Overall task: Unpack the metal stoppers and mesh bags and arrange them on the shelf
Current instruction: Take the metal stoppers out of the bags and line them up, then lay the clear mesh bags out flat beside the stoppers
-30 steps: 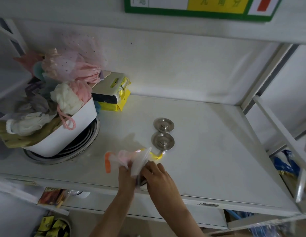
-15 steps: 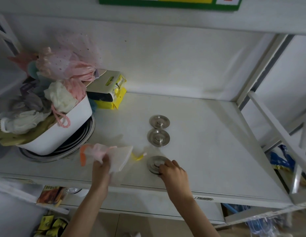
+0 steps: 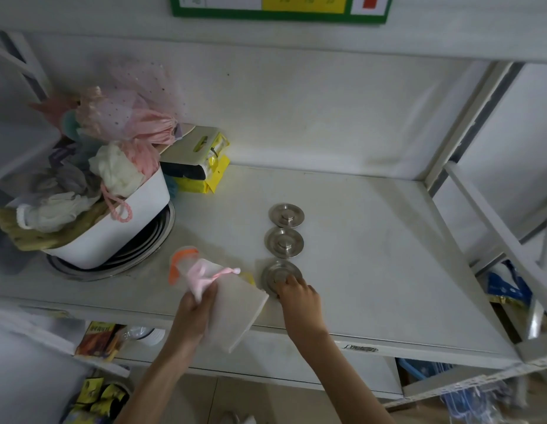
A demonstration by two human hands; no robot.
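Three round metal stoppers lie in a line on the white shelf (image 3: 373, 240): the far one (image 3: 286, 215), the middle one (image 3: 283, 242) and the near one (image 3: 279, 275). My right hand (image 3: 298, 296) rests its fingertips on the near stopper's front edge. My left hand (image 3: 198, 310) grips a bundle of mesh bags (image 3: 201, 276) with pink and orange trim, together with a clear plastic wrapper (image 3: 238, 310) that hangs over the shelf's front edge.
A white tub (image 3: 122, 234) heaped with mesh bags and bath sponges sits on metal pans at the left. Yellow packets (image 3: 201, 166) lie behind it. Lower shelves hold snack packets; a blue bag is at the right.
My right hand set the third stopper down in front of the other two. My left hand carried the mesh bags and wrapper away to the left.
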